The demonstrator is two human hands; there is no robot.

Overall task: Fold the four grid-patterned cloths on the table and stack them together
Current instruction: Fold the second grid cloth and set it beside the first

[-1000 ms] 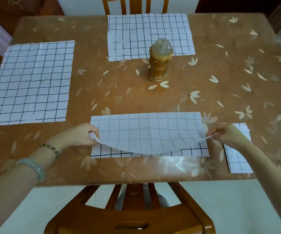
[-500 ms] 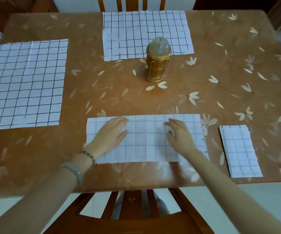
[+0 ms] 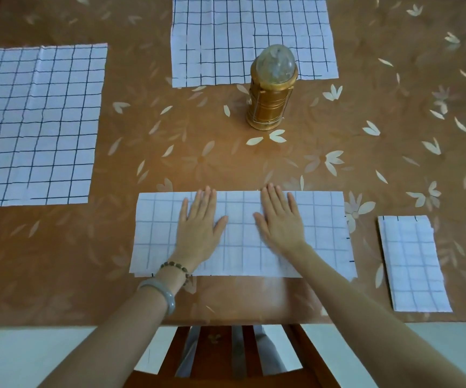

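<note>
A white grid-patterned cloth folded in half lies near the table's front edge. My left hand and my right hand press flat on its middle, fingers straight and pointing away from me. A small, fully folded cloth lies to the right near the front edge. One unfolded cloth is spread at the left. Another unfolded cloth lies at the far side, its near edge partly hidden by a lantern.
A gold lantern with a clear dome stands in the table's middle, in front of the far cloth. The brown floral table has its front edge close to me. A wooden chair back sits below that edge.
A second ago both hands pinched the near cloth's corners and brought its edge over. The fold has been laid down, and both hands now lie flat on the middle of it.
</note>
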